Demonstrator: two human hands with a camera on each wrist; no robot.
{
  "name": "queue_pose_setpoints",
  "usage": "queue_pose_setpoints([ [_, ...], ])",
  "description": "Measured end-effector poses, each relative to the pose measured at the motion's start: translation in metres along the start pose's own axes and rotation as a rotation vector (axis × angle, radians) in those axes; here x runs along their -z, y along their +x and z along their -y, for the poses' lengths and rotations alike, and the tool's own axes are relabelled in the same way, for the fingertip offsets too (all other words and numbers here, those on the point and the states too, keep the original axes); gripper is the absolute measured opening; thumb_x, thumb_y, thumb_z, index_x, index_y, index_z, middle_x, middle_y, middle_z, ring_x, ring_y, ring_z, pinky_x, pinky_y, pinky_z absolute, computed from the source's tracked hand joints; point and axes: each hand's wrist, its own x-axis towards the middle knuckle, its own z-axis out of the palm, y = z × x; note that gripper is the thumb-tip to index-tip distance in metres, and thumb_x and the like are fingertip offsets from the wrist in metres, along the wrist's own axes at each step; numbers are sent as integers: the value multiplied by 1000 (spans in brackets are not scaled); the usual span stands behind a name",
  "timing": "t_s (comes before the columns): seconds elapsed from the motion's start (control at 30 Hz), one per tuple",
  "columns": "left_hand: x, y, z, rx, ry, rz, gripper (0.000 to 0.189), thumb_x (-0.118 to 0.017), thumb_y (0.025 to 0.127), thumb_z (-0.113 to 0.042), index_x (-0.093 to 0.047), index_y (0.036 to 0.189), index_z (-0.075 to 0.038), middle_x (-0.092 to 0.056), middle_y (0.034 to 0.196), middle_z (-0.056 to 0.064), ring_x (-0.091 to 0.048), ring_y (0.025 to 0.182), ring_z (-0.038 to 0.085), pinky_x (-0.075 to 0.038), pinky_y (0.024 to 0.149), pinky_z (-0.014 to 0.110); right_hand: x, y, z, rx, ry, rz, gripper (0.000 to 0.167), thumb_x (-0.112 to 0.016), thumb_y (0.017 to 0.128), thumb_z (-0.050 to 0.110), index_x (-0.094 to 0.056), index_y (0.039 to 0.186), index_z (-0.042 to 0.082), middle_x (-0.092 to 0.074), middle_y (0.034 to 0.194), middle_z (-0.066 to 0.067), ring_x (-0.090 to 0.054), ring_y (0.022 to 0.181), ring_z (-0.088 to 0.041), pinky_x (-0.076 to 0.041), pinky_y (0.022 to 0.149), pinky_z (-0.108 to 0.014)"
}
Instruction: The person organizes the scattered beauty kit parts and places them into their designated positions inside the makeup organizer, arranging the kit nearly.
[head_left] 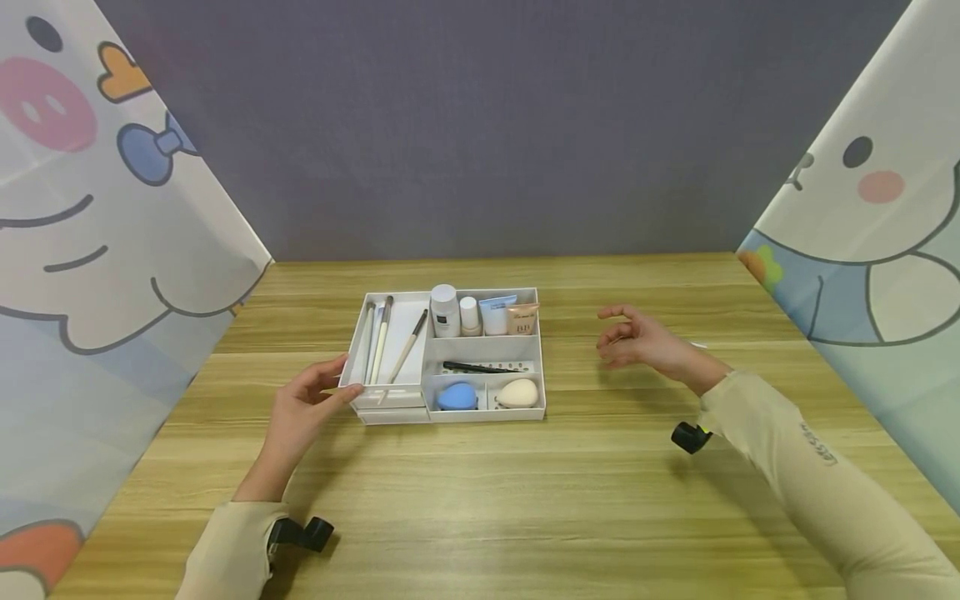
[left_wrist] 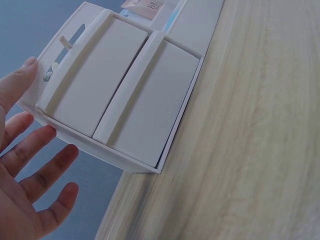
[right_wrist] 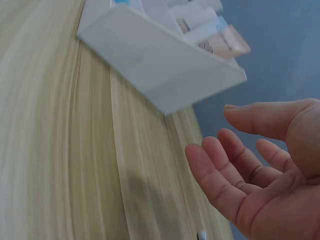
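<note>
A white desktop organizer stands mid-table. At its left front corner, my left hand touches it with the thumb; in the left wrist view the other fingers spread loosely beside its left wall. Makeup brushes lie in the left top tray, above two closed drawers. The right compartments hold a white bottle, a smaller white-capped bottle, two tubes, a black pen-like stick, a blue makeup sponge and a cream one. My right hand hovers right of the organizer, holding nothing.
A small white-tipped object lies on the wooden table near my right wrist. A grey panel rises behind the table, and cartoon-printed sheets flank both sides. Black wrist cameras hang below the sleeves.
</note>
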Motion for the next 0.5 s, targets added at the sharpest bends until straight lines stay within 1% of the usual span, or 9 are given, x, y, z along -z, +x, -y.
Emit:
queue_pose_setpoints([
  [0.13,0,0,0,3,4,-1,43,-76,86,-1,-63,126,6,-66,105,-22,-64,92,-1,-53,74,16,8,-3,-5,2,-27,-25,66,-60,93,-7,-20,145,-10,-62,106,-18,-66,96,-23,-58,79,-41],
  [0.23,0,0,-1,5,3,-1,43,-76,86,-1,-62,126,6,-66,105,-22,-64,92,-1,-53,74,16,14,-5,-9,6,-59,-43,65,-60,93,-8,-21,144,-10,-62,106,-20,-66,95,-21,-59,77,-41],
  [0.37,0,-1,0,7,1,0,43,-76,87,-1,-62,126,6,-66,105,-22,-64,92,-1,-53,74,16,23,-7,-13,13,-131,-66,66,-60,92,-8,-20,145,-11,-58,110,-26,-66,92,-20,-59,75,-41],
  [0.5,0,-1,0,6,-2,5,43,-76,87,-1,-62,127,6,-67,105,-21,-64,93,-1,-53,75,16,34,-8,-18,-4,-210,-98,69,-62,92,-6,-20,148,-9,-54,115,-31,-65,88,-20,-58,70,-36],
])
